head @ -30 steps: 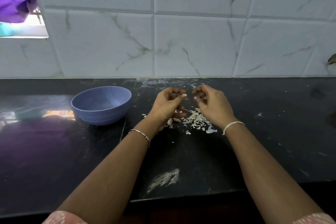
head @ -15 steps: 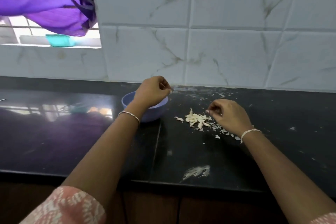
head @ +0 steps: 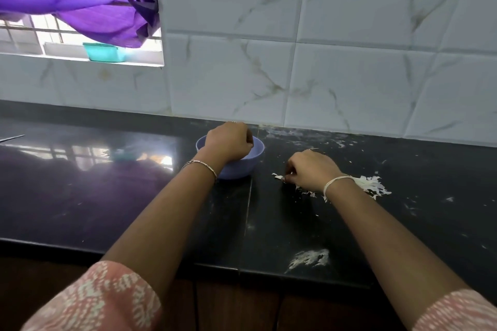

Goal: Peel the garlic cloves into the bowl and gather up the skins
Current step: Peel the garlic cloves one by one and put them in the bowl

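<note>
Bowl's by the wall, skins piled off to its right

Your little lavender-blue bowl (head: 236, 169) sits upright on the black counter, close to the tiled wall. Your curled left hand (head: 228, 142) hangs over it, so you can't see inside. The skins (head: 371, 185) are a white papery heap near the bowl's right, half under your wrist, and your right hand (head: 312, 169) pinches at the loose scraps on the left edge.
</note>
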